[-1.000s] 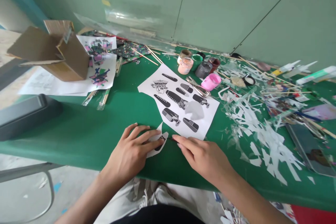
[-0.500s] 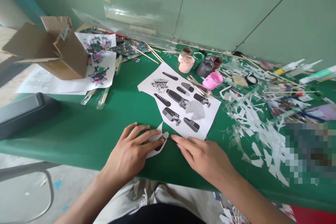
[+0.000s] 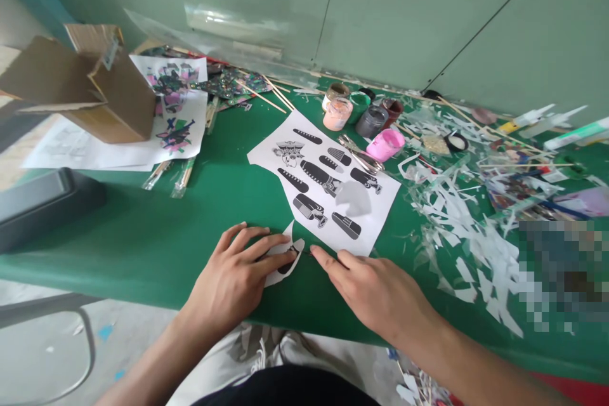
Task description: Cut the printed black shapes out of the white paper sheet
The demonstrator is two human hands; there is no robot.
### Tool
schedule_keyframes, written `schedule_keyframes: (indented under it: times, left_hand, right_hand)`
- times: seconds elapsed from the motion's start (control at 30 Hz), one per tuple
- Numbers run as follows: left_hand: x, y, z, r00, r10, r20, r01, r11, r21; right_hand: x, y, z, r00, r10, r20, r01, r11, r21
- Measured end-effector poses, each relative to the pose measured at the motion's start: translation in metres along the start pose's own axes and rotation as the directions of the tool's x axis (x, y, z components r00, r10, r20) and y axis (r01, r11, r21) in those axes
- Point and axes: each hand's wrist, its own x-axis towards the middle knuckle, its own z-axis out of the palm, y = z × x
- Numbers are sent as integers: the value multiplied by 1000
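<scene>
My left hand [image 3: 240, 263] lies with fingers spread over a small cut piece of white paper [image 3: 297, 260] printed with a dark figure. Its fingertips press the piece against the green tabletop, and part of the print is hidden under them. Just to the right, my right hand [image 3: 366, 279] is closed with its index finger stretched forward. A small dark tip shows by that fingertip; the rest of what it holds is hidden. Beyond both hands rests a white printed sheet [image 3: 266, 155] of black puppet-like shapes, with a clear scrap [image 3: 353, 199] on top.
Several paint jars [image 3: 337, 114] and metal scissors [image 3: 359, 155] stand or lie at the sheet's far edge. Paper and plastic scraps [image 3: 476, 235] spread over the right side. A cardboard box [image 3: 128, 101] and a dark grey object [image 3: 52, 206] are at the left.
My right fingers have shifted slightly at the paper's edge. The left hand still presses the paper piece, and the view has moved a little.
</scene>
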Motion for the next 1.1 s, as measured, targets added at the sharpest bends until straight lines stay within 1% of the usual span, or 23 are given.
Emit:
schedule_keyframes:
  times: [0.07, 0.1, 0.2, 0.27, 0.33, 0.4, 0.47, 0.57, 0.67, 0.73, 0.8, 0.97, 1.03, 1.1]
  left_hand:
    - [0, 0, 0, 1000, -4, 1, 4, 1000, -2]
    - [0, 1, -1, 1000, -6, 3, 6, 1000, -5]
    - [2, 2, -2, 1000, -28, 7, 28, 999, -33]
    - [3, 2, -2, 998, -57, 7, 58, 997, -57]
    - [4, 2, -3, 996, -85, 5, 85, 994, -71]
    - [4, 2, -2, 995, -104, -8, 103, 992, -77]
    - [4, 2, -2, 993, -112, -21, 110, 991, -80]
    - [3, 2, -2, 994, -111, -23, 109, 991, -72]
    - [3, 3, -1, 994, -103, -30, 101, 993, -61]
    - [3, 3, -1, 994, -101, -46, 99, 994, -53]
    - [3, 3, 0, 993, -101, -64, 98, 994, -49]
    - [3, 4, 0, 992, -91, -82, 86, 995, -56]
    - [3, 3, 0, 993, -87, -82, 83, 996, -43]
    - [3, 3, 0, 994, -81, -75, 79, 996, -28]
  right_hand:
    - [0, 1, -2, 1000, 3, 9, -3, 1000, 1]
    - [1, 2, -2, 1000, 8, -6, -8, 1000, 10]
    - [2, 6, -1, 996, 32, -88, -25, 996, 82]
    - [4, 6, 2, 985, 71, -156, -46, 987, 157]
    - [6, 3, 5, 970, 110, -217, -58, 971, 234]
    - [9, -3, 9, 960, 130, -249, -54, 955, 290]
    - [10, -9, 14, 962, 122, -243, -42, 950, 310]
    - [11, -17, 18, 968, 112, -225, -44, 957, 286]
    - [10, -20, 20, 968, 109, -228, -51, 968, 247]
    - [8, -20, 21, 961, 119, -251, -56, 968, 244]
    - [7, -19, 21, 949, 153, -276, -83, 964, 252]
    - [7, -18, 23, 905, 290, -310, -207, 939, 276]
    - [9, -21, 23, 905, 288, -314, -189, 932, 311]
    - [11, -24, 24, 918, 249, -308, -150, 938, 312]
